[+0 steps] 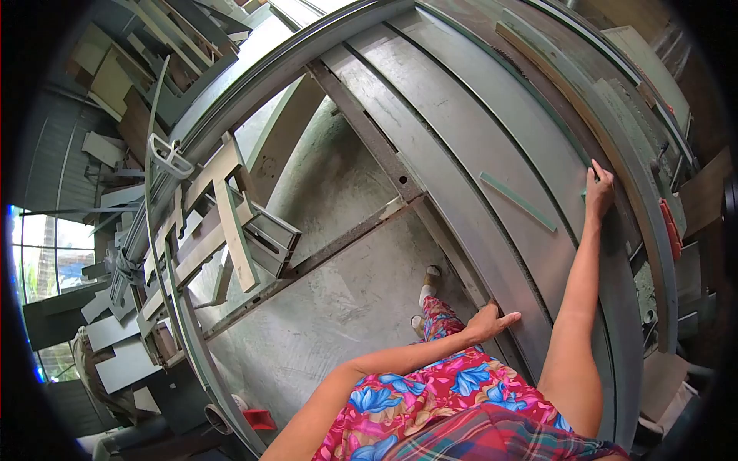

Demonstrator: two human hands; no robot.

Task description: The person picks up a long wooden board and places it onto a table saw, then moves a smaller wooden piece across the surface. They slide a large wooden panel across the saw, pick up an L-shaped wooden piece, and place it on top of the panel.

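In the head view, my left hand rests on the near edge of a metal-slatted table, its thumb stretched out over the slat and nothing seen in it. Farther across, my right hand reaches to the table's far side. Its fingers are closed in a pinch beside a long dark strip at that edge; what they hold is too small to make out. A narrow greenish strip, which looks like glass, lies loose across the slats between my two hands, apart from both.
A metal frame bar runs left from the table above the concrete floor. Cut pale boards and a white-handled clamp or tool lie at left. Stacked panels stand beyond. Long boards line the table's far side.
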